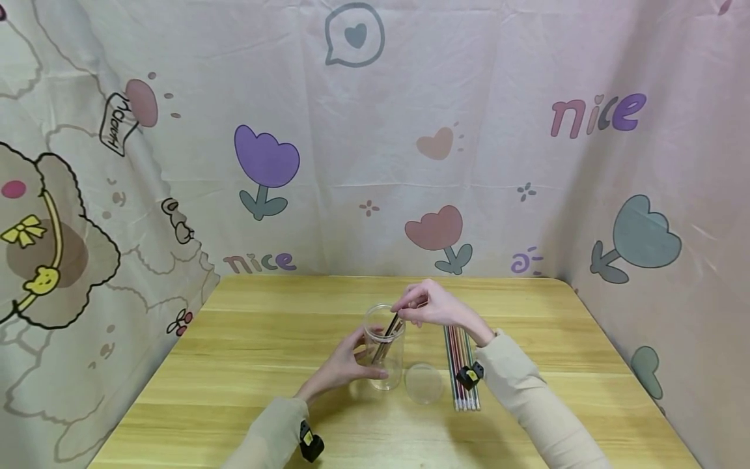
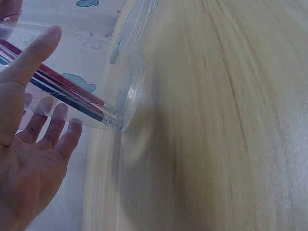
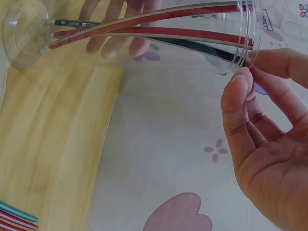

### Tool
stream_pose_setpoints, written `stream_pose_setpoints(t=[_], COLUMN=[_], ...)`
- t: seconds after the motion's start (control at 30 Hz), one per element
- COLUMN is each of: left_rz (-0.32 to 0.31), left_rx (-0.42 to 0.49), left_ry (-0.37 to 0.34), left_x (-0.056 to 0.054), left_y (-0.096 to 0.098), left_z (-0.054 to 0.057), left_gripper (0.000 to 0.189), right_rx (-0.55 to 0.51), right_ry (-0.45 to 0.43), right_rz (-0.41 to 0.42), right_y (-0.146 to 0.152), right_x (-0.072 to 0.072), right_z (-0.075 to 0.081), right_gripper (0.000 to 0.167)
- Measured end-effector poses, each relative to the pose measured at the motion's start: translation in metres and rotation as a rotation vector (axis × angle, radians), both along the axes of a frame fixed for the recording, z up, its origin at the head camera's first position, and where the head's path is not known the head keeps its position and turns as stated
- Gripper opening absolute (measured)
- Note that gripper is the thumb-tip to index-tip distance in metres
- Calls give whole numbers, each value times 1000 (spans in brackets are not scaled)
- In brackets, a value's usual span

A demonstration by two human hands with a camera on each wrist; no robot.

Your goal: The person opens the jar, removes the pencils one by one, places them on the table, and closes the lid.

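A clear plastic jar [image 1: 388, 376] stands upright on the table, with my left hand [image 1: 344, 361] gripping its side between thumb and fingers. Several pencils [image 3: 144, 17], red-striped and dark, lean inside it; their eraser ends [image 2: 111, 121] rest at the bottom. At the jar's mouth my right hand [image 1: 432, 305] pinches the upper end of a dark pencil [image 3: 202, 49] between thumb and fingertips. Most of that pencil is inside the jar. Fingers of the left hand [image 2: 36, 159] show through the clear wall in the right wrist view.
A round clear lid [image 1: 424, 384] lies right of the jar. Beyond it a row of striped pencils [image 1: 454, 365] lies on the wooden table [image 1: 263, 312], partly under the right forearm. A printed cloth [image 1: 363, 163] hangs behind the table and at its sides.
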State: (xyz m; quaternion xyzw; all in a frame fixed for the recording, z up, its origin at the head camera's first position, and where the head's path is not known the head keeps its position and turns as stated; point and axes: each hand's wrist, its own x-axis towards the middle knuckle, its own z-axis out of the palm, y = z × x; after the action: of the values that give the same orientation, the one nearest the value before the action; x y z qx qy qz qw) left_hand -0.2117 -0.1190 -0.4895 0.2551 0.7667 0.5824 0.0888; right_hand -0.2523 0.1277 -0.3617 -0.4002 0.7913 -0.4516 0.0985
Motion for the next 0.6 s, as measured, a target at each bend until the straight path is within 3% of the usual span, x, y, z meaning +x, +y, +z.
stream_pose_setpoints(t=[0.6], left_rz=[1], left_rx=[7], left_ry=[7], left_x=[-1], left_y=[0], left_z=[0], left_gripper=[82], right_rx=[77], right_ry=[-63], right_rz=[-37], right_y=[-6], right_x=[-3], right_z=[9], right_gripper=[12])
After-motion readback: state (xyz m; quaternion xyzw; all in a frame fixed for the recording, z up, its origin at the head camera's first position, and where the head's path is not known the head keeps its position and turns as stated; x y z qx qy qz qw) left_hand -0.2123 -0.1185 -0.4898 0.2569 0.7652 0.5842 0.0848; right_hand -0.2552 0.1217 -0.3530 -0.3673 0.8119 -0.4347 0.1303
